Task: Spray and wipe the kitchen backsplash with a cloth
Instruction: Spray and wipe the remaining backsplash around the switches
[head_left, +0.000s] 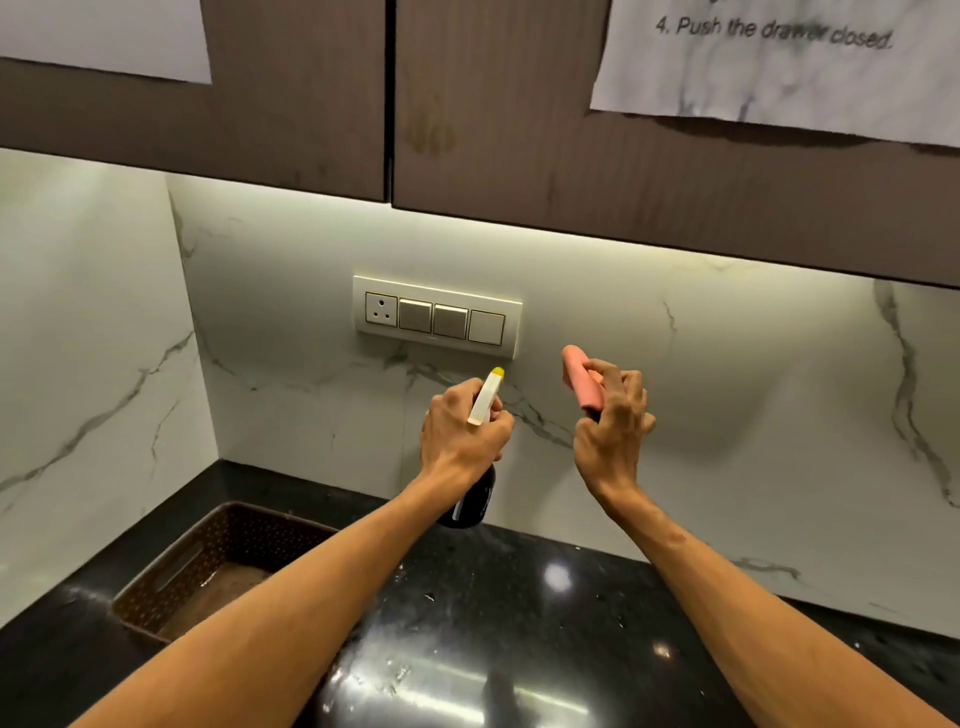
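Hands and bare forearms reach forward toward a kitchen wall, seen from the person's own head. The left hand (460, 431) is wrapped around the neck of a spray bottle (484, 400), fingers curled at the trigger. The bottle has a white head, a yellow nozzle tip and a dark body, and it is held off the counter. Its nozzle sits just below the right end of the switch plate (436, 317) and aims up at the wall. The right hand (610, 431) pinches a pink cloth (576, 374), rolled or folded into a short wad, below and to the right of the switch plate. The cloth is close to the wall; whether it touches cannot be told.

Behind both hands is the backsplash (701, 364), pale stone with grey veins, spreading left and right of the switch plate. That plate holds one socket and three switches. Well below it lies the glossy black counter (545, 597), and down to its left stands a brown perforated basket (171, 577). Above it hang dark cabinets (519, 130) with paper sheets (779, 62) taped on.

No spray or wet patch shows on the stone, so this looks like the spraying step, with wiping not yet begun. The next move likely calls for squeezing the trigger with the nozzle turned away from the socket. After that, the cloth would need opening out and pressing flat to the stone.
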